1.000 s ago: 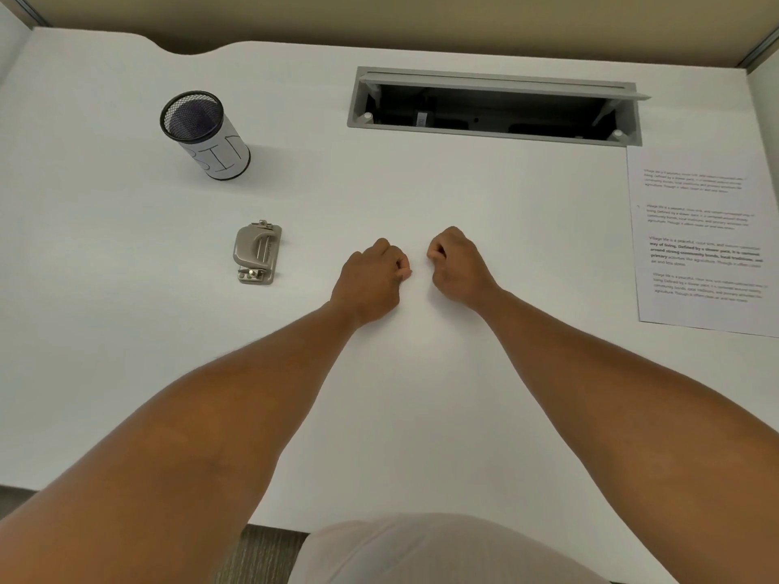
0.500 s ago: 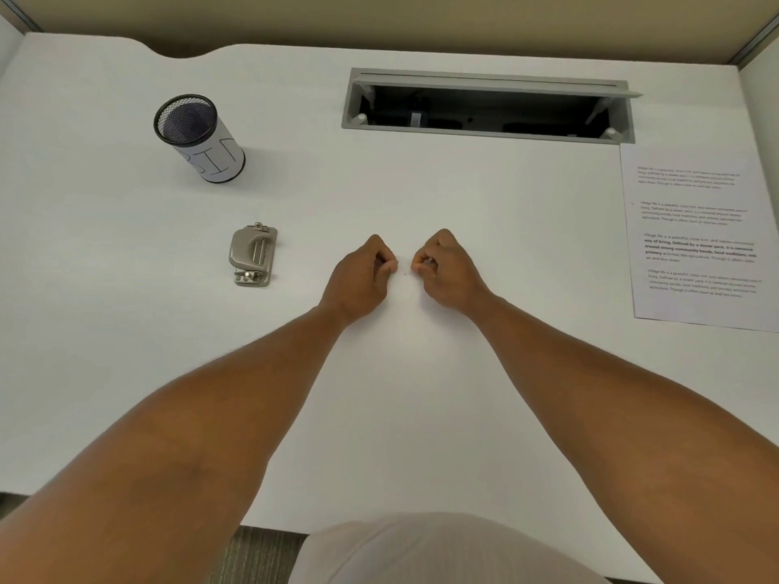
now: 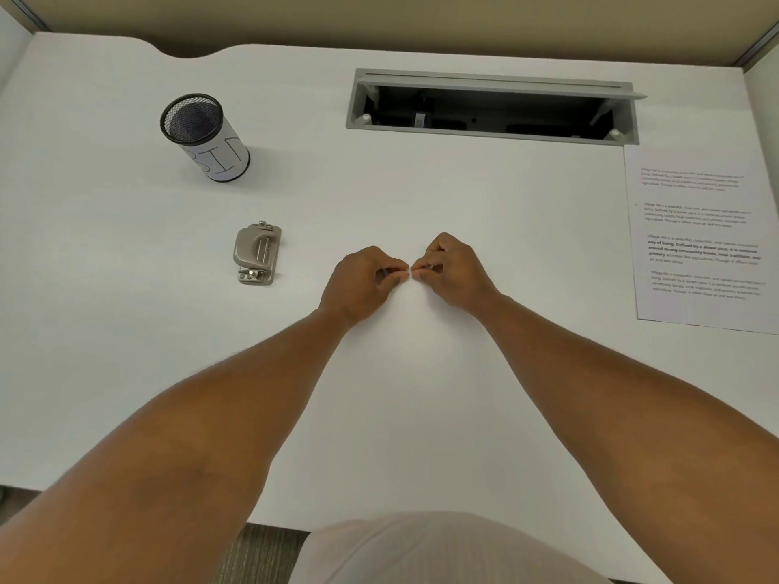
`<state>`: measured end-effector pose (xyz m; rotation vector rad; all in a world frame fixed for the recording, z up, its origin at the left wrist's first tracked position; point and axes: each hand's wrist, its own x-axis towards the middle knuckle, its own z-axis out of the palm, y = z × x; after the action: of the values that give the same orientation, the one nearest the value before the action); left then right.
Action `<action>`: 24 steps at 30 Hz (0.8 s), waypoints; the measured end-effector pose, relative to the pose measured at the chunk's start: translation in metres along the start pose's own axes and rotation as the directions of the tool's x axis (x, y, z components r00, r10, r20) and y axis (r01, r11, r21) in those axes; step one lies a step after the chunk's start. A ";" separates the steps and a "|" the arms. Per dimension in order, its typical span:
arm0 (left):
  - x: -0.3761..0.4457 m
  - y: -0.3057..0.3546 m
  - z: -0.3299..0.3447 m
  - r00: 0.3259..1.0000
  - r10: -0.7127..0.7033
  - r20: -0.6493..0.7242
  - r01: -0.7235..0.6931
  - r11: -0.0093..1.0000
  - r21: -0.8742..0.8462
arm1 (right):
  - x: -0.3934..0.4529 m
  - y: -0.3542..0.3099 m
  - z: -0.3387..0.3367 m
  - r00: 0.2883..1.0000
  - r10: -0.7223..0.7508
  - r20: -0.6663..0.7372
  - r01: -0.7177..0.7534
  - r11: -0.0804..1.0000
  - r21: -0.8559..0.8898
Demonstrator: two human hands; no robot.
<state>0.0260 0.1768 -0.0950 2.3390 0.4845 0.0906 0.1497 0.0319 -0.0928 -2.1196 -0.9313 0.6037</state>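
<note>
My left hand (image 3: pixel 362 284) and my right hand (image 3: pixel 453 271) rest side by side on the white desk (image 3: pixel 400 394), near its middle. Both have their fingers curled into loose fists. The thumb tips meet between the two hands. I see nothing held in either hand. A small metal hole punch (image 3: pixel 257 255) lies to the left of my left hand. A printed sheet of paper (image 3: pixel 699 238) lies flat at the desk's right edge.
A black mesh cup (image 3: pixel 202 137) wrapped in a white label stands at the back left. An open grey cable hatch (image 3: pixel 489 111) is set into the desk at the back. Partition walls close the desk behind and at both sides.
My two fists have moved toward each other; a gap lay between them before, and now the thumb tips touch. The view has shifted slightly.
</note>
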 end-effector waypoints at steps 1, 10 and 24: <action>0.000 0.000 0.000 1.000 -0.015 -0.007 0.015 1.000 -0.002 | 0.000 0.000 -0.001 1.000 0.003 0.000 -0.003 1.000 0.007; 0.004 0.007 0.002 0.990 -0.142 -0.017 0.141 0.988 -0.058 | 0.003 -0.002 -0.002 0.999 0.007 0.039 -0.006 1.000 -0.022; 0.006 0.016 0.013 0.984 -0.178 -0.030 0.180 0.975 0.130 | 0.006 -0.008 -0.002 0.989 -0.025 0.144 0.069 0.949 -0.307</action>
<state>0.0391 0.1602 -0.0945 2.4134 0.7279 -0.0059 0.1512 0.0390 -0.0858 -2.3478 -1.2194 0.6188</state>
